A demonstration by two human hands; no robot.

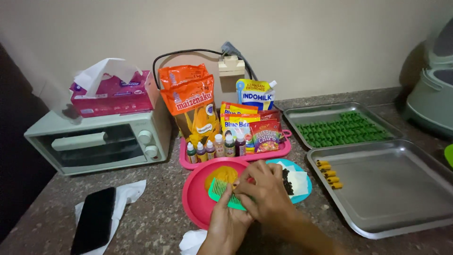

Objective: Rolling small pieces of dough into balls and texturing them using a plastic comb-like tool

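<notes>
My left hand [227, 222] holds a green comb [219, 191] flat over a pink plate [194, 200]. My right hand [265, 191] lies across the left hand, its fingertips pressing on the comb's teeth; what is under the fingers is hidden. A lump of orange dough [221, 174] rests on the pink plate behind the comb. Beside it, a blue plate [302, 179] carries dark chocolate chips [286, 182] and a white sheet.
Two steel trays stand at right: the near tray [401, 189] holds several small orange rolls [329, 174], the far tray [306, 115] several green ones [342, 128]. A pink tray [278, 152] holds packets and colouring bottles [214, 147]. A toaster oven [101, 141], tissue box [113, 94] and phone [94, 219] sit left.
</notes>
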